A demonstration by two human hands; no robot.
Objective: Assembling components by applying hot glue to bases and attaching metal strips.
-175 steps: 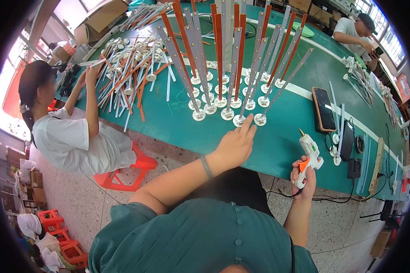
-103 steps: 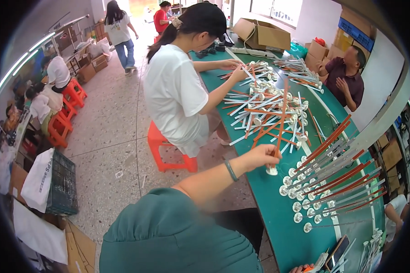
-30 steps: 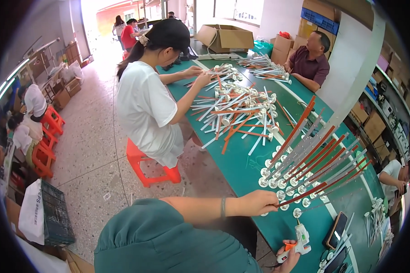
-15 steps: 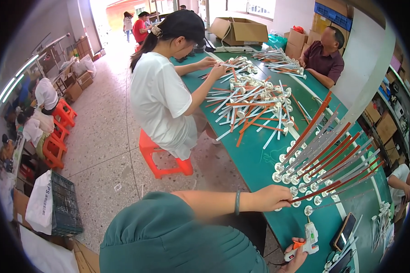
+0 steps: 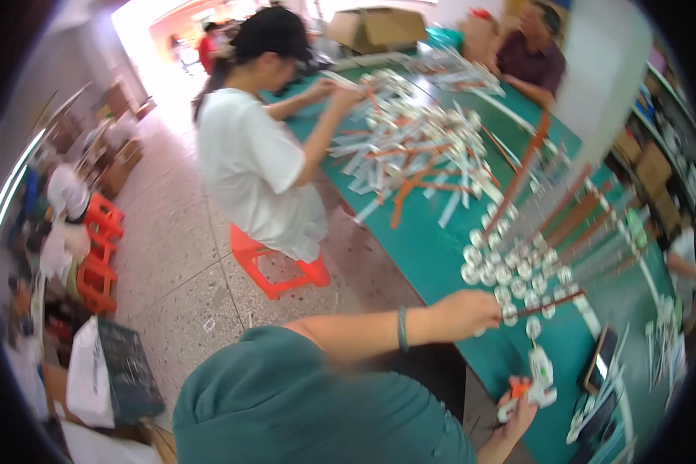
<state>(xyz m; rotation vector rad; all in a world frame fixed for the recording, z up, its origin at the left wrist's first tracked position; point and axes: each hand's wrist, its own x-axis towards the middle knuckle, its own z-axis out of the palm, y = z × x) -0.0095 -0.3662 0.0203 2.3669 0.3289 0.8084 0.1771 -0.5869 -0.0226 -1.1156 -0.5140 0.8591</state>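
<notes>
My left hand (image 5: pixel 472 314), a bangle on its wrist, is closed on the near end of a reddish-brown strip (image 5: pixel 551 305) at the table's edge. My right hand (image 5: pixel 520 414) grips a white hot glue gun (image 5: pixel 544 370) with an orange trigger. Its nozzle points up at a white round disc (image 5: pixel 533 329) on the green table (image 5: pixel 483 356). Past my left hand, several white round bases (image 5: pixel 504 274) stand close together, with brown and clear strips (image 5: pixel 576 213) rising from them. Motion blur hides finer detail.
A tangled pile of strips with white bases (image 5: pixel 425 147) lies farther up the table, before a co-worker in white (image 5: pixel 247 147). Another person (image 5: pixel 532 54) sits across. A phone (image 5: pixel 600 359) and loose strips (image 5: pixel 602 406) lie to the right. A red stool (image 5: pixel 274 267) stands left.
The whole view has shifted and blurred. My left hand keeps the brown strip, which now lies flatter. The glue gun stays in my right hand, its nozzle still by a disc.
</notes>
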